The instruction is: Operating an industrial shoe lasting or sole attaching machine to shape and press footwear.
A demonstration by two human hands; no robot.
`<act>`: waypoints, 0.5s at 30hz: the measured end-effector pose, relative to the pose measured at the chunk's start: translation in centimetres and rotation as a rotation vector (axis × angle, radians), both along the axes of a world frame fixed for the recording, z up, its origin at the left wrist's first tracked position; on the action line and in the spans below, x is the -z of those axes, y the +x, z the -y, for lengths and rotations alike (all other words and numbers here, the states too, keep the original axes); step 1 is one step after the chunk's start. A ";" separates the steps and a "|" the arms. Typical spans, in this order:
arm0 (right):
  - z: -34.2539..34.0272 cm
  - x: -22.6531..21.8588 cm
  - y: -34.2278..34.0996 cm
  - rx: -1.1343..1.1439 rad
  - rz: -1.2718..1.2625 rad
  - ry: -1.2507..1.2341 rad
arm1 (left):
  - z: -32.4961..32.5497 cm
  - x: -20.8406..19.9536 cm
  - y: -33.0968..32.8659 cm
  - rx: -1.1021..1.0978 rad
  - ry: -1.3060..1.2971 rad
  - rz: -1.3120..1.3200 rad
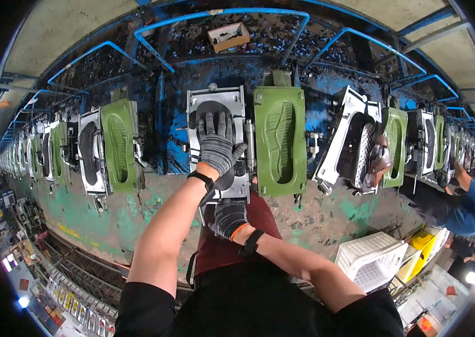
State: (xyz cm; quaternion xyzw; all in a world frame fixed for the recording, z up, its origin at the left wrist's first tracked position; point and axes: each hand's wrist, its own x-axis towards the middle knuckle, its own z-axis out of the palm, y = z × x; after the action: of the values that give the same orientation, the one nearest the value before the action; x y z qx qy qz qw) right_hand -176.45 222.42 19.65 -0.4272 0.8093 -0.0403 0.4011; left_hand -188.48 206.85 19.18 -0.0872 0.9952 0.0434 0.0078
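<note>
My left hand [218, 145], in a grey striped glove, lies flat with its fingers stretched over a dark shoe-shaped piece [209, 108]. That piece sits in a silver metal mould [238, 100], and my palm hides much of it. Close to my body, my right hand [230, 218], gloved the same way, is at the near edge of this mould. Its fingers are mostly hidden, so whether it grips anything is unclear. Hinged beside the silver part, on the right, stands a green mould half [261, 132] with a ridged, sole-shaped hollow.
Further right, a tilted silver mould [335, 143] stands by a brown shoe [379, 160]. More moulds line both sides. Blue rails [220, 12] and a small box [230, 38] lie beyond. A white crate [369, 250] stands at lower right; another person [469, 208] works at far right.
</note>
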 end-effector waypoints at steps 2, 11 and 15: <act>-1.1 0.3 0.2 0.113 0.188 0.011 | 0.2 -1.1 0.2 -0.005 -0.044 0.024; -2.0 4.4 -2.1 -0.344 0.117 0.051 | 1.5 -0.6 0.5 -0.025 0.234 -0.127; -3.0 4.6 -0.3 -0.395 -0.046 0.132 | 7.1 0.3 -0.6 -0.128 0.487 -0.219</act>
State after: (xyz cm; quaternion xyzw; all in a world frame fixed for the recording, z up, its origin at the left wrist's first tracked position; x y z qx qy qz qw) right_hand -176.79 225.45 15.01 -0.5511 0.7196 0.1022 0.4099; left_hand -189.12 199.76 18.84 -0.1402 0.9429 0.2909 -0.0818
